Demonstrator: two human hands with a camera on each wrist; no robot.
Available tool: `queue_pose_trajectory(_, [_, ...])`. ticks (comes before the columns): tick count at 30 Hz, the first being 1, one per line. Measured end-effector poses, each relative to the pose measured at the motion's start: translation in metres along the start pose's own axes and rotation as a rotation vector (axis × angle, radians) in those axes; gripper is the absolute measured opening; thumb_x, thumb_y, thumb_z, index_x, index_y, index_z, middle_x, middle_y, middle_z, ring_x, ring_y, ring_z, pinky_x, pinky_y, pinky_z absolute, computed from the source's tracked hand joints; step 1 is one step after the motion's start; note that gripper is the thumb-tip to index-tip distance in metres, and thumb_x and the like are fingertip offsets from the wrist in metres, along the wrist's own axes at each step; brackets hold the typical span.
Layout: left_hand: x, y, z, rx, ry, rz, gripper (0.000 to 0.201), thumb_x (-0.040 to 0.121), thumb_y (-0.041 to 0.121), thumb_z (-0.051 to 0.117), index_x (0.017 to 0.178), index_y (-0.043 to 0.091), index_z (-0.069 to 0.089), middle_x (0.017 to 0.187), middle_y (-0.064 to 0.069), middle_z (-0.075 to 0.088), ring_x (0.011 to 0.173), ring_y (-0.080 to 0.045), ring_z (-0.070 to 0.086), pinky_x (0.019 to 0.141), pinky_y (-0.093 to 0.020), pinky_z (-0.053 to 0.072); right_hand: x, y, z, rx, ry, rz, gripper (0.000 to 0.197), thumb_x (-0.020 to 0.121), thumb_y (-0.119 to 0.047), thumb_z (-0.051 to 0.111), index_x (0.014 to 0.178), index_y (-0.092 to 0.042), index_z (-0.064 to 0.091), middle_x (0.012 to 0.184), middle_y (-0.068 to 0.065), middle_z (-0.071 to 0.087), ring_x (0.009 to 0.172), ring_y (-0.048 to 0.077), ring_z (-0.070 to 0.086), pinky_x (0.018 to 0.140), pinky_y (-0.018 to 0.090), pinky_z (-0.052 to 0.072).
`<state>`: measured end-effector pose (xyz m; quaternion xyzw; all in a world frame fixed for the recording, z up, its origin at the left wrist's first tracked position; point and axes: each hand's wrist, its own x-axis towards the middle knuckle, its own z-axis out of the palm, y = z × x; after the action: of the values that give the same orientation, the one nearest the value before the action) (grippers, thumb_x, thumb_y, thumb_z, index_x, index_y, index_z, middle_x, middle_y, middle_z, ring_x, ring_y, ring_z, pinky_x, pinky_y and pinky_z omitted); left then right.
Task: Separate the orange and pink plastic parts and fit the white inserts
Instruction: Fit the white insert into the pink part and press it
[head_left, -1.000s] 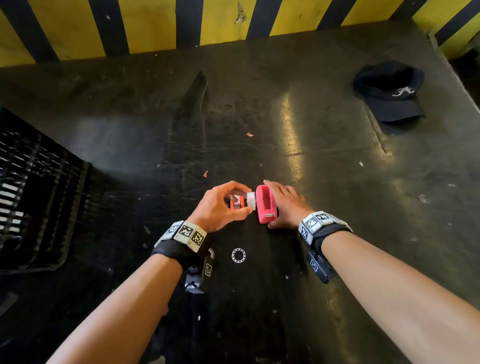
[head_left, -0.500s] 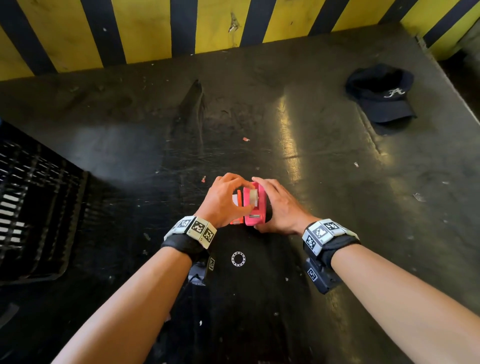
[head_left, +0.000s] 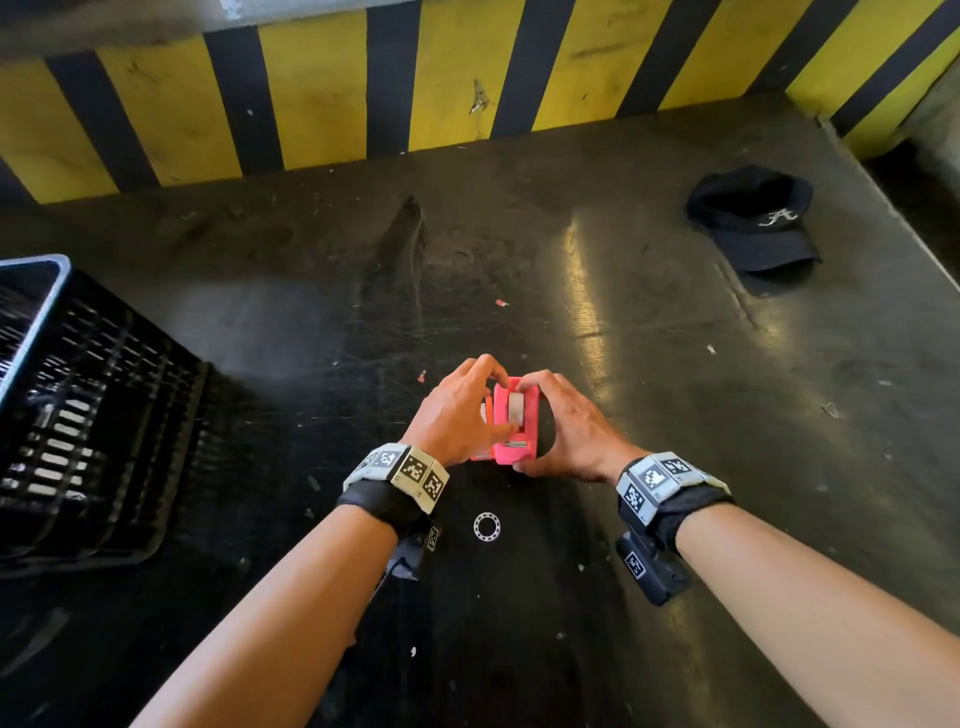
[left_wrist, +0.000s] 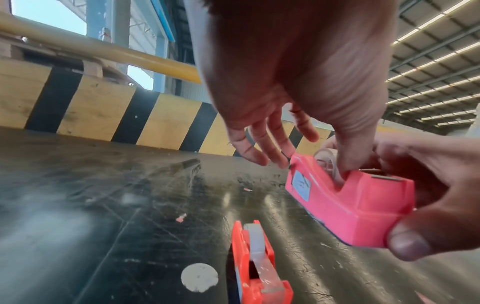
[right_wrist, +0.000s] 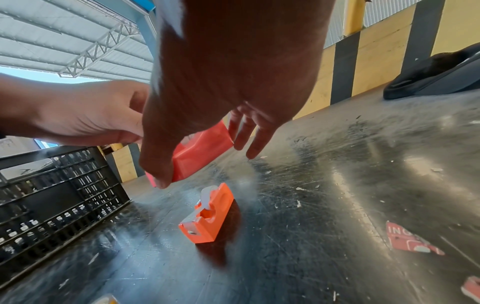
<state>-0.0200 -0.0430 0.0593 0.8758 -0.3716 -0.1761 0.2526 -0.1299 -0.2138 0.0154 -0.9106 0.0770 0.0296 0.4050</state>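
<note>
Lifted a little off the dark table, the pink part (head_left: 514, 441) is gripped by my right hand (head_left: 540, 426), thumb at its near end and fingers at its far end. A white insert (head_left: 516, 408) sits in its slot. My left hand (head_left: 501, 405) pinches that insert, thumb pushed into the slot (left_wrist: 342, 164) and fingers over the far end. The orange part (left_wrist: 257, 267) stands on the table beneath my left hand with its own white insert (right_wrist: 207, 195) in it. In the head view the orange part (head_left: 487, 415) is mostly hidden.
A black slatted crate (head_left: 78, 415) stands at the left. A black cap (head_left: 753, 218) lies at the far right. A small white ring (head_left: 487, 526) lies between my wrists. A yellow and black striped wall (head_left: 467, 78) closes the back. Small red scraps (right_wrist: 410, 238) dot the table.
My left hand has carried the white insert to the right and into the pink part's slot. The orange part has left that hand and stands on the table. Both hands closed together.
</note>
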Motion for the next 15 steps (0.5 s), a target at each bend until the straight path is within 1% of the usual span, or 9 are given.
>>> queue_pose_trajectory(2, [-0.003, 0.003, -0.004, 0.053, 0.025, 0.061, 0.04, 0.079, 0.037, 0.082, 0.109, 0.029, 0.057, 0.119, 0.008, 0.061, 0.103, -0.013, 0.065, 0.086, -0.034, 0.055, -0.001, -0.001, -0.001, -0.006, 0.008, -0.001, 0.094, 0.055, -0.039, 0.094, 0.13, -0.039, 0.037, 0.126, -0.007, 0.048, 0.111, 0.014, 0.054, 0.089, 0.032, 0.047])
queue_pose_trajectory(4, [-0.005, 0.006, -0.007, 0.081, 0.055, 0.128, 0.029, 0.083, 0.037, 0.08, 0.105, 0.028, 0.062, 0.117, 0.008, 0.064, 0.1, -0.015, 0.066, 0.084, -0.036, 0.057, -0.001, -0.003, -0.003, -0.017, 0.009, -0.003, 0.095, 0.055, -0.039, 0.094, 0.13, -0.039, 0.037, 0.128, -0.007, 0.048, 0.113, 0.014, 0.054, 0.092, 0.036, 0.049])
queue_pose_trajectory(6, [-0.006, 0.008, -0.01, 0.116, 0.055, 0.175, 0.023, 0.086, 0.037, 0.078, 0.103, 0.028, 0.066, 0.116, 0.006, 0.068, 0.101, -0.016, 0.067, 0.085, -0.039, 0.058, 0.0, -0.004, -0.006, -0.03, 0.008, -0.004, 0.095, 0.055, -0.04, 0.094, 0.13, -0.04, 0.036, 0.128, -0.007, 0.048, 0.115, 0.014, 0.054, 0.094, 0.037, 0.05])
queue_pose_trajectory(10, [-0.006, 0.012, -0.013, 0.167, 0.032, 0.176, 0.019, 0.089, 0.039, 0.075, 0.105, 0.028, 0.072, 0.119, 0.005, 0.072, 0.105, -0.018, 0.069, 0.09, -0.038, 0.056, 0.001, -0.005, -0.009, -0.04, -0.007, 0.006, 0.094, 0.055, -0.039, 0.095, 0.129, -0.039, 0.037, 0.128, -0.008, 0.047, 0.115, 0.014, 0.053, 0.096, 0.038, 0.049])
queue_pose_trajectory(13, [-0.007, 0.014, -0.013, 0.183, 0.019, 0.165, 0.014, 0.092, 0.037, 0.071, 0.103, 0.028, 0.074, 0.122, 0.005, 0.072, 0.108, -0.018, 0.069, 0.092, -0.038, 0.056, 0.0, -0.006, -0.008, -0.049, -0.009, 0.012, 0.093, 0.055, -0.04, 0.095, 0.128, -0.039, 0.038, 0.129, -0.008, 0.048, 0.116, 0.015, 0.054, 0.097, 0.038, 0.049])
queue_pose_trajectory(15, [-0.007, 0.014, -0.013, 0.172, 0.007, 0.151, 0.013, 0.093, 0.036, 0.07, 0.102, 0.027, 0.075, 0.125, 0.005, 0.07, 0.112, -0.018, 0.067, 0.094, -0.036, 0.054, 0.0, -0.006, -0.007, -0.052, -0.01, 0.016, 0.093, 0.054, -0.04, 0.095, 0.127, -0.039, 0.038, 0.128, -0.007, 0.049, 0.115, 0.015, 0.054, 0.097, 0.037, 0.049])
